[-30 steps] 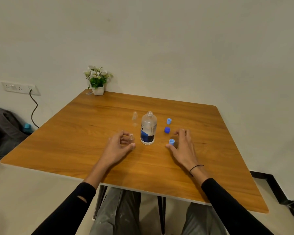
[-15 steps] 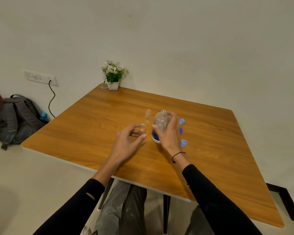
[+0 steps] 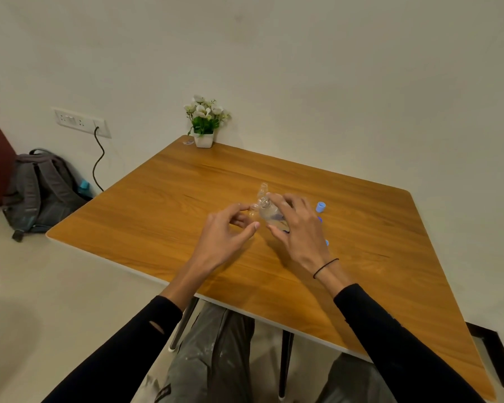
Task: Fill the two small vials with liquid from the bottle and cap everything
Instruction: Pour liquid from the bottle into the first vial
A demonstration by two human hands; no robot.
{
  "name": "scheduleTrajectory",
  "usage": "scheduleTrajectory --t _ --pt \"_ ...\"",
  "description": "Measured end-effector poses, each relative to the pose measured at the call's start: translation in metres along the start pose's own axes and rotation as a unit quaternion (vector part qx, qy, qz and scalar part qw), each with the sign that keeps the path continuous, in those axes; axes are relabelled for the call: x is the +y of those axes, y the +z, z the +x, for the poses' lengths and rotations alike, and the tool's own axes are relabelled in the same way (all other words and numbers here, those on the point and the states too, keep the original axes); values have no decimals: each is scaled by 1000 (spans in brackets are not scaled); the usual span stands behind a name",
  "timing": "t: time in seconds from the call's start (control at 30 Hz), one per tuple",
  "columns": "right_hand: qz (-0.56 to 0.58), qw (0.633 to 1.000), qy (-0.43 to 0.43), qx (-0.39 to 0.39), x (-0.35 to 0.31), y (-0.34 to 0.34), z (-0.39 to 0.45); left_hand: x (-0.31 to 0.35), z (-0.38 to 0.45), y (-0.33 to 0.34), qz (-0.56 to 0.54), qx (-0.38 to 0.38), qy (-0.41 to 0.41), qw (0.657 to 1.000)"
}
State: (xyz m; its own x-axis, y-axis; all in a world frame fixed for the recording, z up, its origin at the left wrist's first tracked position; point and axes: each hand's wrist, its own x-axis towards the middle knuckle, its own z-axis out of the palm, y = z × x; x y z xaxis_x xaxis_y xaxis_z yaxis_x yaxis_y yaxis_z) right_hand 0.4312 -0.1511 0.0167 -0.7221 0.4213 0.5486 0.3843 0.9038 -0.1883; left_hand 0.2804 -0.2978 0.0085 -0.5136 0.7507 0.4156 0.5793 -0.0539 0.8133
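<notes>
Two hands point(image 3: 227, 234) point(image 3: 300, 231), one bottle point(image 3: 269, 212), two vials point(image 3: 253, 209) point(image 3: 263, 189), three blue caps point(image 3: 321, 207)

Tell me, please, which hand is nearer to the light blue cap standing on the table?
Right. The right hand, gripping the bottle, lies just beside the light blue cap; the left hand is beyond the bottle.

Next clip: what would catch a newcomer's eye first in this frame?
At the table's middle, the right hand tips the uncapped clear bottle toward a small vial pinched by the left hand. A second vial stands just behind, and a blue cap sits to the right.
</notes>
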Motion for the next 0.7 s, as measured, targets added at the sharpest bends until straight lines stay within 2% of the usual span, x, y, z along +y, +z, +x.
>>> scheduleTrajectory --t 0.3,0.7 --pt "-112 993 -44 -18 5 -17 9 0 0 0 14 -2 -5 1000" --pt "-178 980 -70 -58 3 -30 10 -4 0 0 36 -8 3 999"
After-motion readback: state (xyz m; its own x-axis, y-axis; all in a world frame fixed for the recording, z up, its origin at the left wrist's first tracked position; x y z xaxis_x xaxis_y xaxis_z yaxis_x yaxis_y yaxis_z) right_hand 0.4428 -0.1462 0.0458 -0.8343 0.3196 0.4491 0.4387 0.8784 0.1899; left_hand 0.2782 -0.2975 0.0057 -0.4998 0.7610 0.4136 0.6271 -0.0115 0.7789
